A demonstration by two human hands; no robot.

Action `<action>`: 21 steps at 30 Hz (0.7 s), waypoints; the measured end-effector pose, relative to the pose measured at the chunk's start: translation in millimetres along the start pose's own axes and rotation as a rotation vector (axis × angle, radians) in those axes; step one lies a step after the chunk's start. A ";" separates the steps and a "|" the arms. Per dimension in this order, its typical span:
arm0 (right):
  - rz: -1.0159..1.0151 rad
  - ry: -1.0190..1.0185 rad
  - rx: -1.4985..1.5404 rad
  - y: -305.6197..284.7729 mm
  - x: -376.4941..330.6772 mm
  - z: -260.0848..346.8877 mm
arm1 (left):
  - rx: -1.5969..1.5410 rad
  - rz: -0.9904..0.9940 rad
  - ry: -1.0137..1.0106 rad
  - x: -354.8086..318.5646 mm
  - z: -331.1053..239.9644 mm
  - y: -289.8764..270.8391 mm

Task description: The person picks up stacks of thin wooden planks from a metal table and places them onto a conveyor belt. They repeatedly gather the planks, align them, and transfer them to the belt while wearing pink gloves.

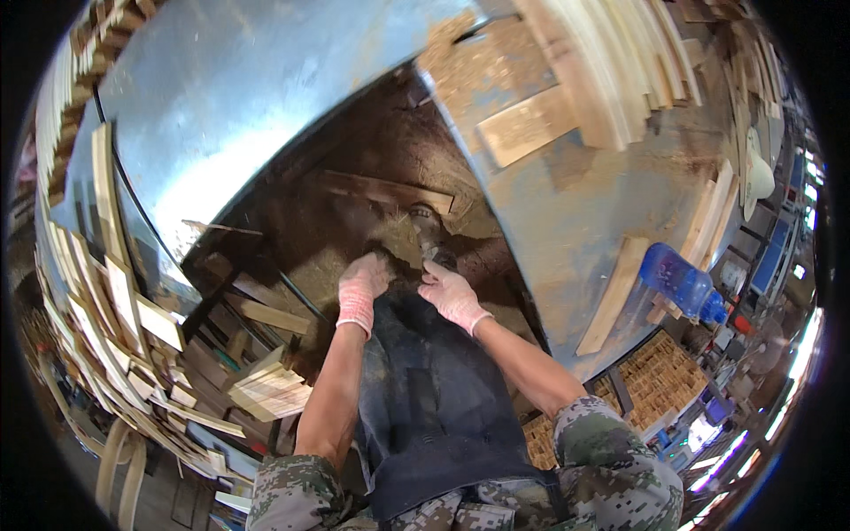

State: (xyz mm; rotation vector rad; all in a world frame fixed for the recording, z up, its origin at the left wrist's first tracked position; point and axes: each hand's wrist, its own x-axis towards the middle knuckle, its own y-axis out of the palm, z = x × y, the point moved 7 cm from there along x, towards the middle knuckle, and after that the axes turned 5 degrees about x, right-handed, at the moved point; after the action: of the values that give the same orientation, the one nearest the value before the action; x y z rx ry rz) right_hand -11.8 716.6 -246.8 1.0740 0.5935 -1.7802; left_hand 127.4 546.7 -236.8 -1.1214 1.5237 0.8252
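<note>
Sawdust pile (400, 243) is reached by gloved left hand (361, 288) and right hand (450, 292), fingers loosely spread; clearing judged barely begun.

Metal table top (584, 212): grey-blue sheet, dusted w/ sawdust, right of dark gap.
Steel sheet (239, 97): big, shiny, upper left, tilted.
Water bottle (683, 285): blue plastic, lying on side near table's right edge.
Wood strip (614, 296): pale, flat on table just left of bottle.
Curved slats (611, 62): pale stack, top centre-right, on table.
Short board (527, 126): beside curved slats, sawdust around.
Offcut pile (115, 301): loose pale pieces, left side, leaning & jumbled.
Block stack (270, 389): small boards, lower left.
Block crate (660, 376): end-grain pieces packed tight, lower right, below table.
Floor plank (390, 192): dark, lying in sawdust in gap.
</note>
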 end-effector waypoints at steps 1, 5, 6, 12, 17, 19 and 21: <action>-0.012 0.088 -0.067 3.0 19.0 -16.4 | -0.052 -0.004 -0.072 37.4 55.9 -26.8; 0.013 0.262 -0.546 -3.2 112.1 -77.4 | -0.658 0.231 -0.215 107.5 203.5 -55.4; 0.016 0.291 -0.660 -4.4 139.7 -91.4 | -0.568 0.226 -0.163 110.1 211.0 -57.4; -0.213 0.276 -0.961 -19.3 276.3 -121.9 | -0.002 0.120 0.145 122.6 216.4 -37.9; -0.418 0.024 -1.311 -61.2 385.5 -193.2 | 0.251 0.146 0.334 125.6 143.2 -20.6; -0.534 -0.172 -1.399 -76.4 407.0 -218.0 | 0.045 0.152 0.262 126.2 129.6 -20.1; -0.651 -0.362 -1.461 -83.8 420.8 -221.8 | 0.125 0.175 0.335 126.6 120.8 -21.2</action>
State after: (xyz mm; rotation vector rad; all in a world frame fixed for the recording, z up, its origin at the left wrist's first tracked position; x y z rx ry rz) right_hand -69.0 724.8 -726.3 -0.4857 1.7177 -1.3576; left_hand 182.4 619.8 -387.5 -1.0825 1.9465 0.6685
